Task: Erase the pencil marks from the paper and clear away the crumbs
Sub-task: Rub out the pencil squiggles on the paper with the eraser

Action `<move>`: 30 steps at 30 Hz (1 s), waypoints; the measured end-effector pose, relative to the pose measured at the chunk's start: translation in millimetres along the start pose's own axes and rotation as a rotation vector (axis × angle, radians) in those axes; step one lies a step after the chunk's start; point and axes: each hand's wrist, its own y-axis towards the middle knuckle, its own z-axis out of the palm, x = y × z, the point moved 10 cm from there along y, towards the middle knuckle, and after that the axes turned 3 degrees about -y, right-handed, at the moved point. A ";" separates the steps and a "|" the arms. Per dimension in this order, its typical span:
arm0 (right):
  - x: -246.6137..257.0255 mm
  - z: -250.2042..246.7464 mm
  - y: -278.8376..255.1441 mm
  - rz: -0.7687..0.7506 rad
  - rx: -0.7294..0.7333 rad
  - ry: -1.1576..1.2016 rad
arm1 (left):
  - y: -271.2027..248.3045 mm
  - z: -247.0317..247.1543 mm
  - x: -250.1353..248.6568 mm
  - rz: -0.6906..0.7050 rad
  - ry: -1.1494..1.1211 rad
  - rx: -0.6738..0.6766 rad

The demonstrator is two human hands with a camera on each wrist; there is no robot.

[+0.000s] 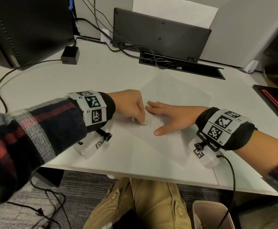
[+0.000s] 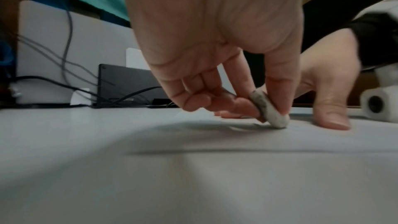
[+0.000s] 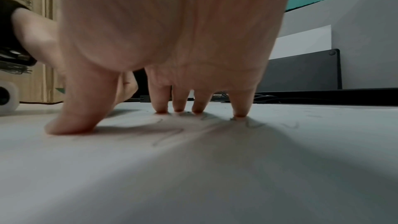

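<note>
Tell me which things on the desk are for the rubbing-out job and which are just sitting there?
For the job:
eraser, pinched in the left hand
paper with pencil marks
right hand, pressed flat on the paper

Just lying about:
black power adapter
cables
dark keyboard propped against the wall
bin under the desk
</note>
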 end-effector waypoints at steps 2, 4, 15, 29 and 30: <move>-0.4 -1.3 0.7 0.005 -0.007 0.001 | 0.9 -9.2 3.4 -0.022 -0.019 -0.053; 0.1 -1.6 0.8 0.006 -0.009 0.000 | 0.1 -4.1 1.4 -0.019 -0.017 -0.030; 0.3 -3.7 2.2 -0.004 -0.027 0.020 | -1.8 6.5 -6.9 0.010 0.050 0.017; 1.1 -5.4 2.8 0.013 -0.027 0.019 | -0.6 -9.0 -1.6 -0.024 0.053 -0.073; 0.9 -5.6 2.4 0.014 -0.028 0.019 | -1.2 -2.0 -5.3 -0.005 0.058 -0.040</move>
